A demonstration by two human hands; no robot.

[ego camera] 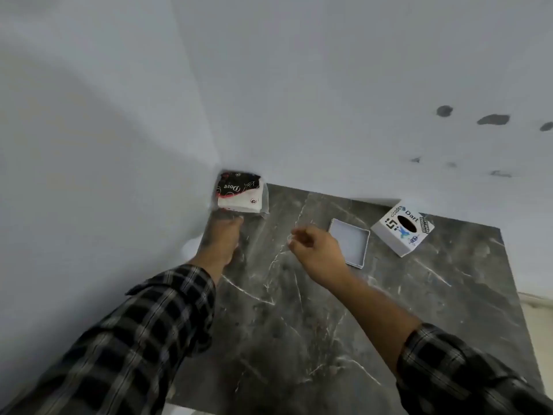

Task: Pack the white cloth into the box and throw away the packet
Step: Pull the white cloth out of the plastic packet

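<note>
A black, red and white packet (239,191) with white cloth showing through its clear wrap lies in the far corner of the dark marble table (299,324), against the walls. My left hand (223,238) reaches to its near edge, fingertips touching the wrap; whether it grips is unclear. My right hand (317,250) hovers mid-table with loosely curled fingers, holding nothing. To its right lies a shallow white box tray (350,241), open side up. Further right sits the white printed box top (402,229) with an oval hole.
White walls meet in a corner right behind the packet and run along the table's far edge. The table's right edge drops to a pale floor (538,319). A small white round object (190,247) sits by the left wall beside my left wrist.
</note>
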